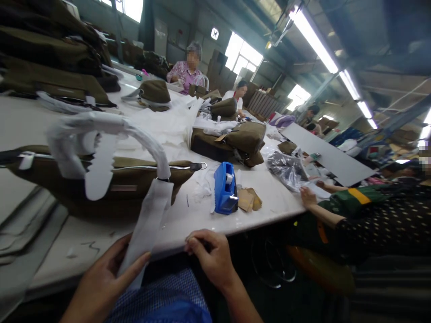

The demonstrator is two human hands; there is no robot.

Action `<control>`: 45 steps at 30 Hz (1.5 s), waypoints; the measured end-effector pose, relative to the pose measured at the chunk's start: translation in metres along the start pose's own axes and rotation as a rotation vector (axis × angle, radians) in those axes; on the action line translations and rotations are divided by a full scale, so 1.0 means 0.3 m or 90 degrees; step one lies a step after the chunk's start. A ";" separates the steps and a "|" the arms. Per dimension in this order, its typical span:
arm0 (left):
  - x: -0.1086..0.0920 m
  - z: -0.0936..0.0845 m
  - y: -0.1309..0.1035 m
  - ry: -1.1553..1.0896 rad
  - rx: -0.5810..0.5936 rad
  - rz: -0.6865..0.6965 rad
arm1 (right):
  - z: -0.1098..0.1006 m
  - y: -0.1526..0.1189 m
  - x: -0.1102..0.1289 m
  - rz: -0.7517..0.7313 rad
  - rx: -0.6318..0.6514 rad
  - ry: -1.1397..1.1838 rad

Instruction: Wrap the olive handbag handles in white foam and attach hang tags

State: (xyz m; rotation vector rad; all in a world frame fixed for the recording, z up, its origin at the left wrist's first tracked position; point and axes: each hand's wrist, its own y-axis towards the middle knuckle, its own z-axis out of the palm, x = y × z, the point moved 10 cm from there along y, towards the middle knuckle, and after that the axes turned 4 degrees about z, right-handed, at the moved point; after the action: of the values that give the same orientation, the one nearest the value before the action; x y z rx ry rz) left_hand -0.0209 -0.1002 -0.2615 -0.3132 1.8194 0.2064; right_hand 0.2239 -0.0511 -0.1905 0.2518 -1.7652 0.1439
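My left hand grips a strip of thin white wrapping that hangs down from a ring at the handle of an olive bag. The bag lies on the white table, with a silver zipper along its top and its arched handle wrapped in white. A white card tag hangs from the handle. At the table's front edge my right hand is closed, thumb against the curled fingers; anything inside the fingers is hidden.
A blue tape dispenser stands right of the bag beside brown paper tags. More olive bags lie behind, others are piled at the back left. A clear plastic bag is near a person's hands at the right. Several people are around.
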 end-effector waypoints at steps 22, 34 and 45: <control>-0.007 0.005 -0.011 -0.057 0.045 -0.049 | 0.259 0.110 0.017 0.120 0.086 -0.461; 0.030 0.029 -0.035 -0.167 0.088 -0.121 | 0.147 0.071 -0.133 0.190 0.011 0.058; -0.051 0.056 -0.054 -0.152 0.071 -0.107 | 0.300 -0.047 0.037 0.127 0.083 0.109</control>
State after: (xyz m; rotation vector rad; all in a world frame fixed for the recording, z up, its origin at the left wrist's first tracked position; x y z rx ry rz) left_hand 0.0033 -0.1089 -0.2510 -0.3449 1.5534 0.0232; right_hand 0.1398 -0.0867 -0.1990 0.1516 -1.6104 0.4129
